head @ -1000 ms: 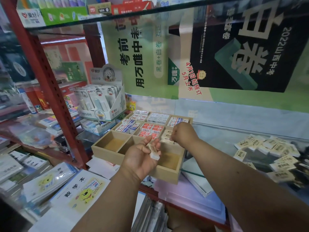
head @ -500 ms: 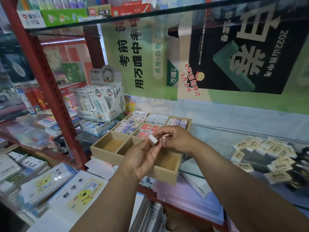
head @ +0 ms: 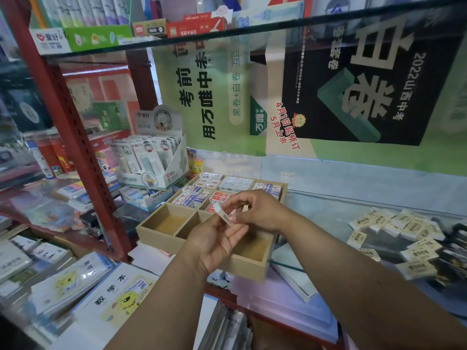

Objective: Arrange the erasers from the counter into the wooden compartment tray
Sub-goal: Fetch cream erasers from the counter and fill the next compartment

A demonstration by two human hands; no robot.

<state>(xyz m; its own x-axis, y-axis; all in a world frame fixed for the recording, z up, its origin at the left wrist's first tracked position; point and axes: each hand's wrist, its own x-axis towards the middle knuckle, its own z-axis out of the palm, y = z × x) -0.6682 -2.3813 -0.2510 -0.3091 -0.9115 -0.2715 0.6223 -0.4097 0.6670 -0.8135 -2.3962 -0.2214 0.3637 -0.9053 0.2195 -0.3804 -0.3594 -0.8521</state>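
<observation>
A wooden compartment tray (head: 249, 265) sits on the glass counter, its far compartments packed with wrapped erasers (head: 222, 184) and its near ones bare. Above the tray's near side my left hand (head: 214, 242) lies palm up with a small white eraser (head: 224, 215) at its fingertips. My right hand (head: 257, 209) meets it from the right and pinches the same eraser between thumb and fingers. A loose pile of cream-labelled erasers (head: 394, 231) lies on the counter to the right.
A red metal shelf post (head: 75, 137) stands left of the tray. A white display box of correction tapes (head: 154, 160) sits behind the tray's left. Booklets (head: 121, 296) lie in front. A glass shelf (head: 252, 29) runs overhead.
My right hand came back from the tray's far compartments to my left hand and took hold of the eraser lying at its fingertips. Both hands rose slightly.
</observation>
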